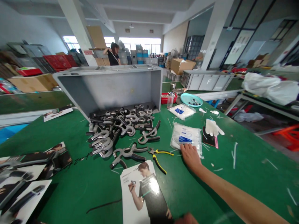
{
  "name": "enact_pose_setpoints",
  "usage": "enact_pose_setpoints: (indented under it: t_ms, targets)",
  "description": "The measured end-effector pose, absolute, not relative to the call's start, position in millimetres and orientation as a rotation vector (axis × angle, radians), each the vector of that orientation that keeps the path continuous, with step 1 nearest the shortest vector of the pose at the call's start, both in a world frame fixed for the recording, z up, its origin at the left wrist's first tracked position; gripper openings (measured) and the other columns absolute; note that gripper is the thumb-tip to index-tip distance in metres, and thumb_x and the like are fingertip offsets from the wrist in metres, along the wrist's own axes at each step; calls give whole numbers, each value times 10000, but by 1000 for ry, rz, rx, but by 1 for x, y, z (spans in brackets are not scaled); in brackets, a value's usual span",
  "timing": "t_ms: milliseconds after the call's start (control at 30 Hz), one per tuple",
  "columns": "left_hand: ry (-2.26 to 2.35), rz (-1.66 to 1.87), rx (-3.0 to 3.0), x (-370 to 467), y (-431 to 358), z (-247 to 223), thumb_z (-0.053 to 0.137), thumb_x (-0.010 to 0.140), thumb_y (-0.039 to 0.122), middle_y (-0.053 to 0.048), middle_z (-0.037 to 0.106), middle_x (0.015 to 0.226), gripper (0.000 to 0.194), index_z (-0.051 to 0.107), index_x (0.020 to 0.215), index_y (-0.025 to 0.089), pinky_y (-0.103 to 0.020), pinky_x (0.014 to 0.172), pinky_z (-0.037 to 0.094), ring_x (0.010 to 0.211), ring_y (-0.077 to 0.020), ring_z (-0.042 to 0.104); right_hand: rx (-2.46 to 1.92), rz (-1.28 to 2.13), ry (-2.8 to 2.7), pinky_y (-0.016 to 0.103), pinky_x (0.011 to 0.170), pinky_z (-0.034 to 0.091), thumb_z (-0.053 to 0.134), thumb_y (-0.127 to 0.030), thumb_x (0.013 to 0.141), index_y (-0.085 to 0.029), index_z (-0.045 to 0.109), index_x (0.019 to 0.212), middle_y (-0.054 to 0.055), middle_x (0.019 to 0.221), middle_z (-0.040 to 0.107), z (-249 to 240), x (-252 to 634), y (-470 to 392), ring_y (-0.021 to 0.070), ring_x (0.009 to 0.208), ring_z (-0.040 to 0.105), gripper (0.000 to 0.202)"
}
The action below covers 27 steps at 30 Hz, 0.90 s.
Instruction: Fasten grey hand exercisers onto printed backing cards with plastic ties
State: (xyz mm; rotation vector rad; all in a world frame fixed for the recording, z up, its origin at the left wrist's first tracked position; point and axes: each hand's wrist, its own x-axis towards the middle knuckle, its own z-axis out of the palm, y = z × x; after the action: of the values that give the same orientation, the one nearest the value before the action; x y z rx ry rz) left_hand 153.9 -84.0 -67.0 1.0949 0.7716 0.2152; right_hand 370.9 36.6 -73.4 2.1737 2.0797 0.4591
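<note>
My right hand [191, 156] lies on the lower edge of a clear plastic bag [187, 133] with a blue and white label and white contents. Its fingers are stretched out over the plastic. At the bottom edge a blurred bit of skin [187, 219], probably my left hand, shows beside a stack of printed cards [135, 199]; its fingers cannot be made out. Left of my right hand lie yellow-handled cutting pliers [161, 155]. Several grey and black hand grip strengtheners [128, 154] lie loose, with a heap of them [109, 130] behind.
A grey crate [112, 90] lies on its side behind the heap. More cards with grips [23, 177] lie at left. A second bag [181, 111], a turquoise plate [191, 99], a white glove [213, 127] and loose white strips are at right. A person [113, 54] stands farther back.
</note>
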Motion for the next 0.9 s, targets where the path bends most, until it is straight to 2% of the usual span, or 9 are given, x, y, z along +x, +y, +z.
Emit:
enact_pose_setpoints:
  t_ms: [100,200,267,367,500,600,700,767,900]
  targets:
    - [831,305,928,165,-96,-65,518,831,650,-32,680,653,442,476,940,223,-292,515,514,568,-205,675,2120,431,2139,391,790,388,391,-118,949,-170,500,1342,136,1051,611,-78,363,24,281,950,534,411]
    - [843,437,632,186,-91,-61,415,826,687,-41,665,627,478,328,931,228,-334,450,516,485,-244,671,2082,400,2186,391,792,398,361,-95,952,-131,418,1417,145,1064,616,-80,360,16,282,957,536,470]
    - [855,474,578,197,-81,-55,345,881,617,-86,693,757,401,304,953,225,-387,503,553,555,-259,708,2073,385,2209,396,799,400,332,-82,957,-94,358,1450,148,1055,621,-81,361,13,285,955,536,494]
    - [943,309,1000,202,-62,-39,159,970,347,-144,706,895,272,373,1006,184,-366,573,567,648,-233,735,2089,356,2225,394,802,402,338,-95,962,-50,295,1468,155,1051,623,-79,367,10,287,957,536,510]
    - [953,77,1604,192,-17,-17,349,943,306,-130,704,755,280,555,834,151,-395,648,546,644,-263,719,2076,290,2269,380,821,399,450,-220,961,-81,531,1247,156,1066,613,-72,373,7,291,984,520,328]
    - [1073,231,1916,191,30,-8,304,976,277,-224,669,1040,352,615,970,114,-516,951,429,1060,-341,641,2065,265,2286,403,841,385,438,-207,957,-131,617,1042,152,1035,609,-68,369,4,300,976,502,212]
    - [1009,305,2208,209,70,-8,321,980,234,-212,567,1290,348,599,1159,126,-528,1107,267,1294,-331,450,2070,255,2283,420,844,383,388,-129,945,-135,621,1097,161,1047,618,-68,359,6,301,971,500,278]
    - [878,256,2358,228,88,-12,405,962,244,-152,582,1297,296,644,1120,173,-503,1118,272,1293,-310,441,2071,243,2272,424,835,390,399,-93,920,-121,632,1122,177,1056,631,-69,352,8,306,971,507,309]
    - [656,81,2522,260,111,-30,463,949,285,-82,662,1164,263,706,1021,216,-424,1015,421,1152,-257,550,2093,221,2235,416,774,416,402,-60,901,-123,635,1171,182,1033,636,-71,340,-2,300,921,530,362]
